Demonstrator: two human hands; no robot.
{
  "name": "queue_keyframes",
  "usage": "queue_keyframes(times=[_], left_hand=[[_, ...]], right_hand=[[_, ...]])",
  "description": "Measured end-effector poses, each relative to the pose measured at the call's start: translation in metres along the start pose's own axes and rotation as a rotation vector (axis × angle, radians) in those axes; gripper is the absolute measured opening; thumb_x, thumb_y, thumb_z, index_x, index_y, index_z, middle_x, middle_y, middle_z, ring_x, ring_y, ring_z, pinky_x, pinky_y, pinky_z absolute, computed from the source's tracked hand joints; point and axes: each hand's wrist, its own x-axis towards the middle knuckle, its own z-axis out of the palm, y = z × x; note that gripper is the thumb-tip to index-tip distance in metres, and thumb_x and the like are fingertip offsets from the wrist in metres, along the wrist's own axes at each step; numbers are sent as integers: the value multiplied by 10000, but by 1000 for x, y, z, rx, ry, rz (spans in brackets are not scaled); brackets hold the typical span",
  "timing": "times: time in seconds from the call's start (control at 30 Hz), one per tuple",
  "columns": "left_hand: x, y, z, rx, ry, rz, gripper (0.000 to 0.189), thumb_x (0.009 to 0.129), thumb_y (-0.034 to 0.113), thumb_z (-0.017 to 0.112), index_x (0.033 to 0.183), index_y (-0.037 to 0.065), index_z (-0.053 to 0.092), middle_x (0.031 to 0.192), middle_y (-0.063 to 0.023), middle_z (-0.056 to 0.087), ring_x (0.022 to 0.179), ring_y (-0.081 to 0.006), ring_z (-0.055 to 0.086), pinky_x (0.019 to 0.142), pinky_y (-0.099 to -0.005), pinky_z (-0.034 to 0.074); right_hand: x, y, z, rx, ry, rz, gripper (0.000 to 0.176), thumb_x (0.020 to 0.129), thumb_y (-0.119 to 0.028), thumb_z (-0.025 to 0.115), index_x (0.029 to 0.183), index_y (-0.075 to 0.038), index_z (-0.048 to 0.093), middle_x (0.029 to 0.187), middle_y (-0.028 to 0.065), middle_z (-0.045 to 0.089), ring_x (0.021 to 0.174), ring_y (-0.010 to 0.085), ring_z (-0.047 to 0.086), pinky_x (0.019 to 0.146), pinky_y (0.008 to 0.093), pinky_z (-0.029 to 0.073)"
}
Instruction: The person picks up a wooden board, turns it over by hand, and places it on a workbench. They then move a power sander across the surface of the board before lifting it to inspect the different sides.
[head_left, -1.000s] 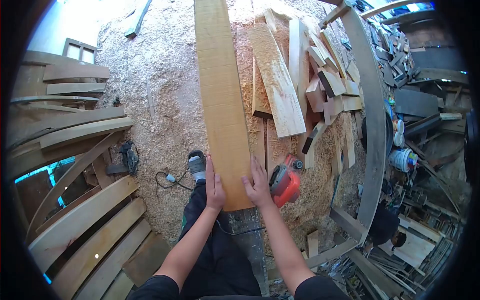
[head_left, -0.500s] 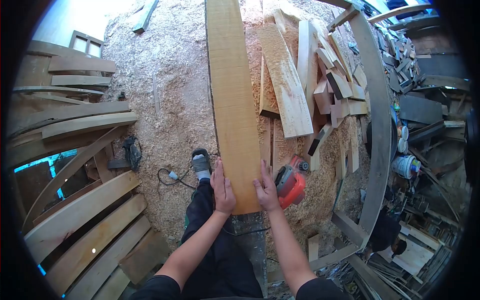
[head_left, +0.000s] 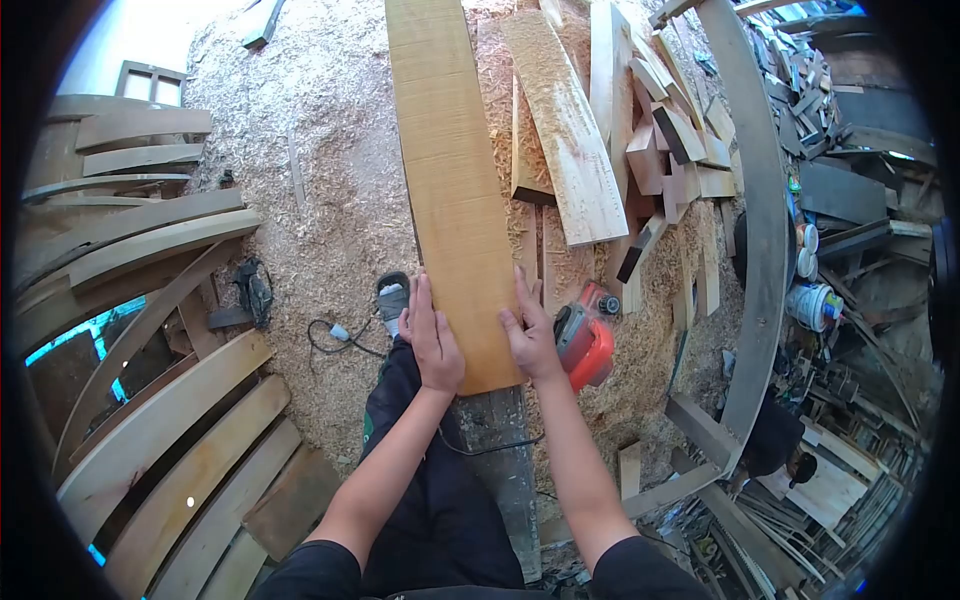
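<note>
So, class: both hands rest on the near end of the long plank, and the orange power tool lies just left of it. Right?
Not quite. The head view shows the orange power tool lying just right of the long plank, beside the right hand. The left hand and the right do rest on the plank's near end.

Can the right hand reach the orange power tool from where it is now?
Probably yes. The orange power tool lies just to the right of the right hand, with nothing between them. The hand would only need to leave the edge of the plank.
</note>
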Motion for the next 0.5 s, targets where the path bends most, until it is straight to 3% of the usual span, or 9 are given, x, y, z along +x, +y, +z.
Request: queue_keyframes(times=[0.23,0.3,0.43,0.5], left_hand=[[-1,-4,-5,-61,-13,32,557,1085,127,380,1621,-17,342,1665,-177,408,1504,-260,412,1189,-408,230],[-2,-8,-8,-117,-57,36,575,1072,120,395,1627,-13,330,1688,-182,366,1551,-286,359,1226,-412,192],[-3,-12,-10,-194,-75,50,585,1085,134,386,1642,-16,289,1692,-192,352,1548,-305,355,1225,-419,216],[-8,-13,-13,-253,-104,54,577,1091,87,381,1645,-28,264,1695,-214,325,1539,-345,348,1262,-433,231]], right_hand=[[-4,-9,4,-50,32,8,686,1021,-116,617,1629,0,320,1653,196,413,1579,315,313,1305,515,83],[-7,-16,2,-195,34,10,671,1026,-120,608,1623,7,330,1661,191,402,1575,319,321,1303,504,124],[-17,-25,-1,-139,46,2,665,1028,-128,605,1619,12,334,1662,201,396,1571,333,326,1298,491,156],[-32,-26,-4,-135,37,23,660,1039,-132,598,1622,16,326,1655,207,406,1557,326,357,1282,448,227]])
